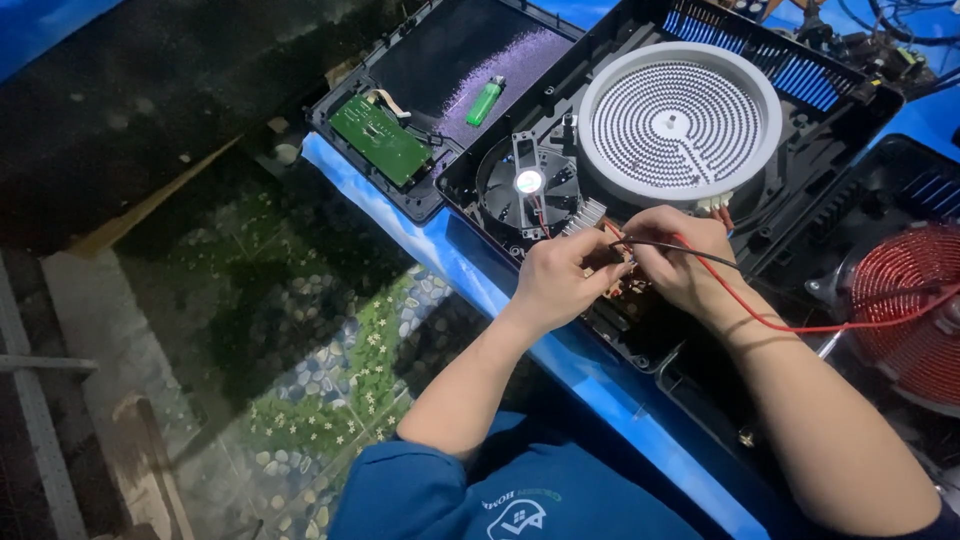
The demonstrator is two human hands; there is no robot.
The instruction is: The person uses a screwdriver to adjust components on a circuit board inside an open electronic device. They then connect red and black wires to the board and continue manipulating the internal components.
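Two hands (pixel 560 275) (pixel 680 260) over opened cooker (pixel 800 120); blue table (pixel 480 270); pebbled floor (pixel 330 380)

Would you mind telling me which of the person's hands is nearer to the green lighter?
Left. The left hand lies below the green lighter, past the black fan; the right hand sits further right, under the white round heating element.

you were at a repair workbench: an opened cooktop (pixel 690 130) with its fan (pixel 528 182) bared, a loose green circuit board (pixel 380 140), a red coil (pixel 915 300) beside.
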